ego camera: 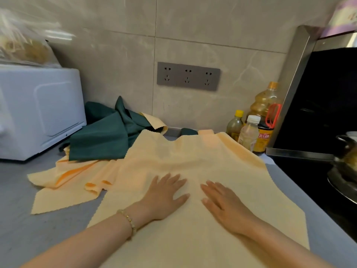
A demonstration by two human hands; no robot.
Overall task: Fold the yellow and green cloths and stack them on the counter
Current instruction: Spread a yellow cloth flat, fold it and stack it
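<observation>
Spread yellow cloth: laid flat on the grey counter in front of the person; its long axis runs from the near counter edge away toward the tiled wall, and its far edge is rumpled just short of the wall.
Left hand: laid palm down on the spread yellow cloth, fingers straight and fanned, pointing toward the wall; nothing is grasped. A beaded bracelet is worn at the wrist.
Right hand: pressed flat on the same cloth just beside the left hand, fingers straight and angled up and to the left; nothing is grasped.
Green cloth: left crumpled at the back left, between the white appliance and the spread cloth, with one corner raised against the wall.
Other yellow cloths: heaped unfolded to the left, partly under the green cloth and touching the spread one.
Bottles: grouped upright at the cloth's far right corner.
Socket panel: mounted on the wall above the cloths.
</observation>
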